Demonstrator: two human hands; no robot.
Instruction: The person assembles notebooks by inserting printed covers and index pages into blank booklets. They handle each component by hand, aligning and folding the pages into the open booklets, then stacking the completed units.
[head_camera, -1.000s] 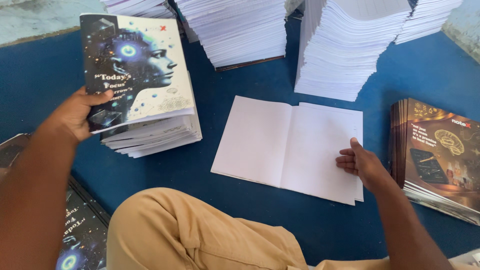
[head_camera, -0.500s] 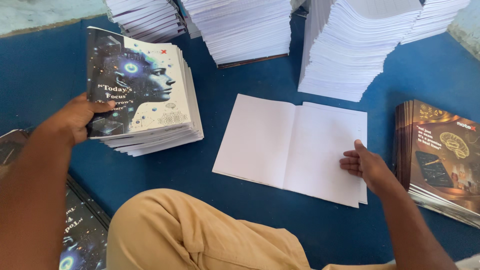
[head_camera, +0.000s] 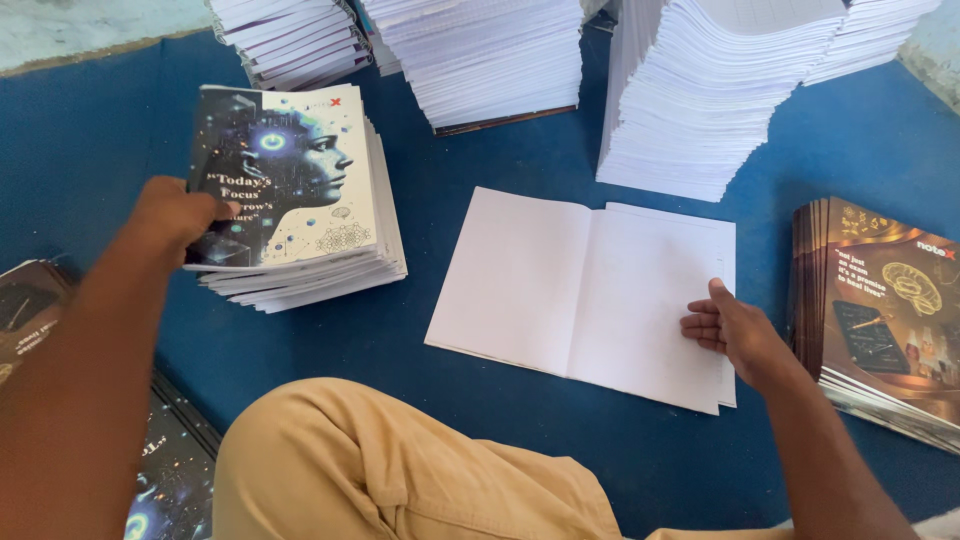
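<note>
your left hand (head_camera: 175, 215) grips the top cover (head_camera: 285, 175) of its stack; right hand (head_camera: 735, 330), fingers loose and holding nothing, rests on the open blank pages (head_camera: 585, 290). step in hand looks like lifting one cover; next it needs laying square over those pages.

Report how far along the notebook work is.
Done: a stack of covered notebooks stands at the left. In hand: the left hand grips the top notebook's cover; the right hand rests on an open blank sheaf. Left: tall white sheaf piles and brown covers.
</note>
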